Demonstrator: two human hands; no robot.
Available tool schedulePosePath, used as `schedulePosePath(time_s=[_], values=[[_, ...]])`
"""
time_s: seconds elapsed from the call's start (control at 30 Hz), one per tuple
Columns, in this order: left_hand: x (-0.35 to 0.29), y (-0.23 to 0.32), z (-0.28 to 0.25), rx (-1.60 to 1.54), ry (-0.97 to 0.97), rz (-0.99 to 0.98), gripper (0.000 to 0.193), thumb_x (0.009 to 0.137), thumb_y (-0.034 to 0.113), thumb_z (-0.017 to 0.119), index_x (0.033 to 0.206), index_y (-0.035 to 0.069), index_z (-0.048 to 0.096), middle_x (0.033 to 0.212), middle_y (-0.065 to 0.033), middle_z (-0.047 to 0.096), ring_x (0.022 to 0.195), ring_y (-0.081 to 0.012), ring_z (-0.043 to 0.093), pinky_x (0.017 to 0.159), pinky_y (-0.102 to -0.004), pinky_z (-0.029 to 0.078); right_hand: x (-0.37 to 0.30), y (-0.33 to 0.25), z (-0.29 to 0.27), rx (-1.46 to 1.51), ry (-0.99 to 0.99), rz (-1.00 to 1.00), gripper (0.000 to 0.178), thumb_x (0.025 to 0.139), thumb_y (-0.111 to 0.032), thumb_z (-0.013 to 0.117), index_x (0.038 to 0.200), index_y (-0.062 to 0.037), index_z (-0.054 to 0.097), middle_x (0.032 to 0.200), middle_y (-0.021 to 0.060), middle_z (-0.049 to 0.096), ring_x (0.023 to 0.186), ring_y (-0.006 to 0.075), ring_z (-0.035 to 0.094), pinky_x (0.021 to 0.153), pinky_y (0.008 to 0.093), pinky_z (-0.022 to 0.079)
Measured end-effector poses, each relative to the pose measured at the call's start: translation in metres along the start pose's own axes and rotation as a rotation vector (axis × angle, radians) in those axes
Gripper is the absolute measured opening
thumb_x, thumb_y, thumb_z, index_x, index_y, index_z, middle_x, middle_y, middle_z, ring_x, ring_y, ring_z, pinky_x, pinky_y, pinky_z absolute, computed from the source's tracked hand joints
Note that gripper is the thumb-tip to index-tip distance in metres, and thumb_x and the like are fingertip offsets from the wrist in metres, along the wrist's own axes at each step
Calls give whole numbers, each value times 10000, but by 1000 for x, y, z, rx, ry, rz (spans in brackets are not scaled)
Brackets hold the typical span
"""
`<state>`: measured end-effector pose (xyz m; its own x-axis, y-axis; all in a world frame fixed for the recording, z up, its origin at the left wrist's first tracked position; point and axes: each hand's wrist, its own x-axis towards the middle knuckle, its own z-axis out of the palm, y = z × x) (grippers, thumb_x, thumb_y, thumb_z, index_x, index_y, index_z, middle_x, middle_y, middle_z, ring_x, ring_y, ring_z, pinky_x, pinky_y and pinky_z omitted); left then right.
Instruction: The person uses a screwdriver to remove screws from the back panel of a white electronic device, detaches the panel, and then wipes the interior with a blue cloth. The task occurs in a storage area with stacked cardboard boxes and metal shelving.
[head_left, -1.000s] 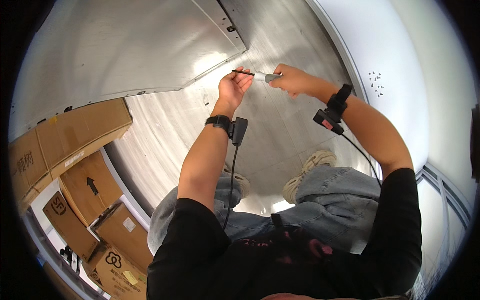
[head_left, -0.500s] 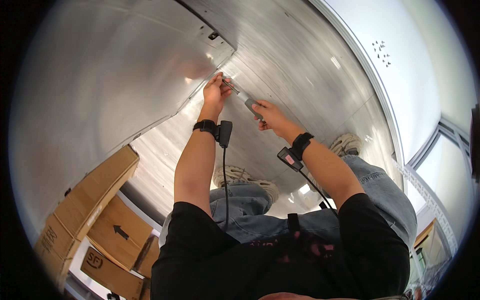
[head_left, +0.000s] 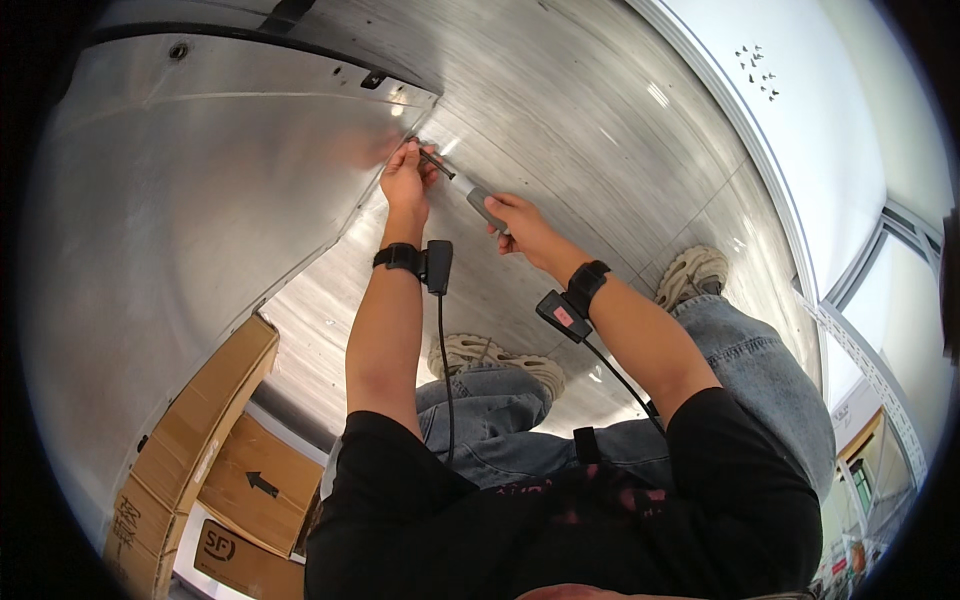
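Note:
My right hand (head_left: 515,228) is closed around the grey handle of a screwdriver (head_left: 480,200). Its thin dark shaft points up and left, toward the lower edge of a large metal panel (head_left: 230,190). At that edge, near the panel's corner, the fingers of my left hand (head_left: 405,180) are pinched together by the shaft's tip. Whatever is between those fingertips is too small and too covered to make out. Small holes and a dark fitting (head_left: 373,79) show along the panel's far edge.
Several small dark screws (head_left: 757,72) lie on a white surface at the upper right. Cardboard boxes (head_left: 260,480) stand at the lower left beside the panel. Grey wood-look floor (head_left: 590,130) runs beneath, with my shoes (head_left: 692,275) on it. Cables hang from both wrist straps.
Both hands and the screwdriver appear slightly further left and up in the picture. The whole view has shifted, showing more of the panel's far edge. The grip looks the same.

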<state>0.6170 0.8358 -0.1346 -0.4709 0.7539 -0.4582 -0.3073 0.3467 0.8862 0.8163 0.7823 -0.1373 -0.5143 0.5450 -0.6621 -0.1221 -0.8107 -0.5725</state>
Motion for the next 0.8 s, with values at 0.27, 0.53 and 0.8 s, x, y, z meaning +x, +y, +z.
schedulePosePath(time_s=[0.27, 0.53, 0.8], values=[[1, -3, -2, 20, 3, -24, 168, 946, 234, 577, 1043, 99, 603, 898, -31, 678, 720, -130, 645, 572, -226, 485, 3, -3, -3, 73, -24, 69, 477, 940, -413, 535, 1256, -56, 505, 800, 52, 544, 520, 103, 432, 526, 291, 451], [2, -9, -1, -2, 37, -16, 180, 929, 241, 605, 1042, 101, 603, 890, -29, 675, 714, -140, 649, 558, -233, 493, 12, 4, -4, 186, -68, 120, 387, 955, -374, 521, 1195, -70, 504, 812, 49, 541, 591, 107, 469, 540, 278, 426], [-8, -7, 19, 57, 217, 4, 121, 882, 121, 660, 946, 87, 564, 842, -39, 646, 663, -147, 645, 506, -241, 469, 26, 19, 5, -453, 171, -274, 423, 879, -230, 637, 1191, -13, 450, 1010, 147, 572, 808, 238, 586, 725, 373, 476]])
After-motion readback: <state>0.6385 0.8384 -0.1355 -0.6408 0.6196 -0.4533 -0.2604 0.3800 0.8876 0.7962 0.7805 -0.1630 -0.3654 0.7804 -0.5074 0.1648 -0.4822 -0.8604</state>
